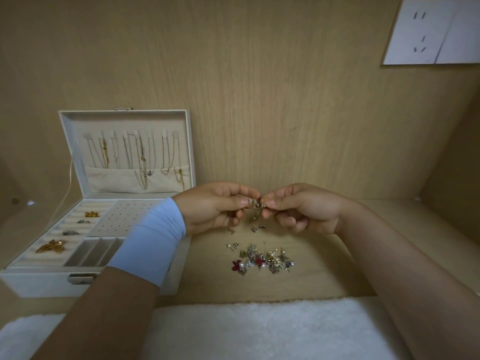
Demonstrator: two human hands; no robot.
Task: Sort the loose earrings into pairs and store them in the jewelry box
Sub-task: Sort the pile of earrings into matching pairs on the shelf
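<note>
Grips: your left grip (pixel 215 206) and right grip (pixel 298 209) both pinch small earrings (pixel 257 203), held together.
Done: the stud panel (pixel 117 216) in the box (pixel 33 280) looks bare.
Left: nearly the whole pile (pixel 262 259) on your counter (pixel 324 255).

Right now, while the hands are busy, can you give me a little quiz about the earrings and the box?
1. True or false: the jewelry box lid stands open.
2. Where is the pile of loose earrings? A) inside the box B) on the wooden surface right of the box C) on the floor
3. What do the left hand and right hand pinch between their fingertips?
Key: 1 true; 2 B; 3 small earrings.
</note>
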